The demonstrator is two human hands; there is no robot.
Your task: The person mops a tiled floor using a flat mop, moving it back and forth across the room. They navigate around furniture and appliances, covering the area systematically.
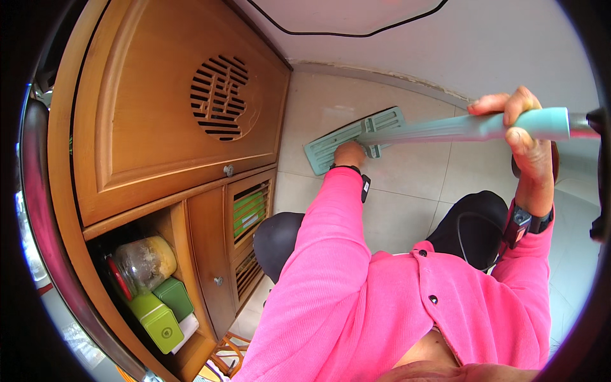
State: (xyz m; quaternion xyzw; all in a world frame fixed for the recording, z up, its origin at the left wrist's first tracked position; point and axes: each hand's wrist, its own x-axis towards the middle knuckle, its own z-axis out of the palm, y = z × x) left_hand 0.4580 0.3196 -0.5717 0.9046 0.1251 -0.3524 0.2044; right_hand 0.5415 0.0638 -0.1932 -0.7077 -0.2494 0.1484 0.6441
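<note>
A flat mop with a pale teal plastic plate (316, 152) is low over the tiled floor, its plate slanting beside the wooden cabinet. From the plate, the teal mop handle (429, 132) runs right and up towards me. My right hand (525, 122) is wrapped around the handle's thick grip, with the thumb below and fingers above. Down at the mop plate, my left hand (349, 153) is bent against its near side, beside the handle joint. The left fingers are mostly hidden, so their grip does not show.
To the left stands a wooden cabinet (152, 119) with a round carved vent. Its open shelf holds a glass jar (143, 260) with a red lid, a light green box (160, 322) and a dark green box (175, 298). A white wall (501, 52) rises behind the floor tiles (396, 210).
</note>
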